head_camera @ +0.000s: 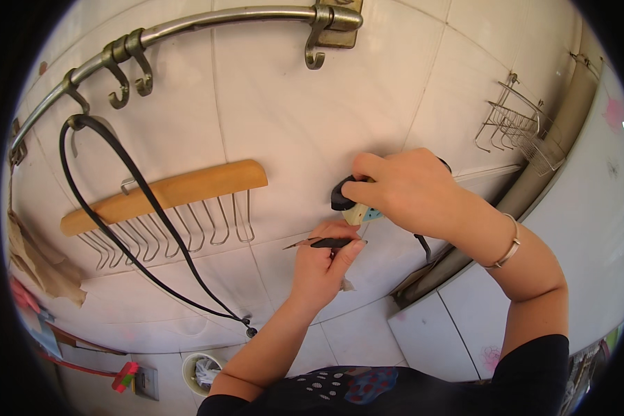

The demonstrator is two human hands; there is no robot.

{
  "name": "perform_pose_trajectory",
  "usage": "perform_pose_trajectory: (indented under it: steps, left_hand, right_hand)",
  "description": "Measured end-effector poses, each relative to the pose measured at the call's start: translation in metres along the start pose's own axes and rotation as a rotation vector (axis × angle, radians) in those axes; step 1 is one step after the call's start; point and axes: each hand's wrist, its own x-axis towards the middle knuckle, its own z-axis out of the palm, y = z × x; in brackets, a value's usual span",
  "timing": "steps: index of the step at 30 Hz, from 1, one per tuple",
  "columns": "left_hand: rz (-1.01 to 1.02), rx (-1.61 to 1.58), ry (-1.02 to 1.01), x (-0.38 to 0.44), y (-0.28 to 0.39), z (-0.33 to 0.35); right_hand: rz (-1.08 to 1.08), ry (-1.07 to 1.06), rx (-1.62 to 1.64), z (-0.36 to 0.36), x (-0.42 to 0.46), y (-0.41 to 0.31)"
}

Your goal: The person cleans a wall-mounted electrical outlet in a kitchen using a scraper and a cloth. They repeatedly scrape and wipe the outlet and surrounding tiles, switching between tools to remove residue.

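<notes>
My left hand (320, 262) is raised near the tiled wall (301, 114). Across its fingers lies a slim black tool with a thin pointed tip (338, 243), the tip directed left. Just above, my right hand (403, 192) grips a black plug-like piece (343, 195) at a cream and blue electrical socket (361, 214). Whether the piece sits in the socket cannot be told, as my right fingers cover part of both. The left fingertips are close under the socket's lower edge; whether they touch it is unclear.
A metal rail with hooks (229, 18) spans the upper wall. Left hang a black cable loop (135, 171) and a wooden hook rack (171, 192). A wire basket (520, 122) and a brown pipe (556, 135) are at right, beside a white floral-patterned cabinet (556, 260). Below stands a bin (190, 372).
</notes>
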Motion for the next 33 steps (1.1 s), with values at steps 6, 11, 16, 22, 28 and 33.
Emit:
perform_pose_trajectory:
  steps: [6, 11, 16, 22, 28, 33]
  left_hand:
    - [-0.023, 0.025, 0.058, 0.004, 0.006, 0.004]
    - [-0.134, 0.03, 0.017, 0.005, 0.008, 0.001]
    - [-0.164, 0.057, -0.021, 0.01, 0.014, -0.004]
    - [-0.224, -0.002, -0.035, 0.01, 0.01, 0.0]
    - [-0.222, -0.092, 0.083, 0.003, 0.008, 0.008]
    - [-0.207, -0.103, 0.103, 0.0, 0.01, 0.01]
  right_hand:
    - [0.134, -0.042, 0.073, -0.002, -0.021, 0.018]
    - [0.193, -0.131, -0.031, -0.009, -0.032, 0.029]
    - [0.197, -0.254, -0.164, -0.018, -0.031, 0.034]
    - [0.043, -0.06, 0.06, -0.005, -0.002, 0.018]
    - [0.14, -0.156, -0.091, -0.004, -0.047, 0.046]
    - [0.356, -0.181, -0.185, 0.015, -0.121, 0.079]
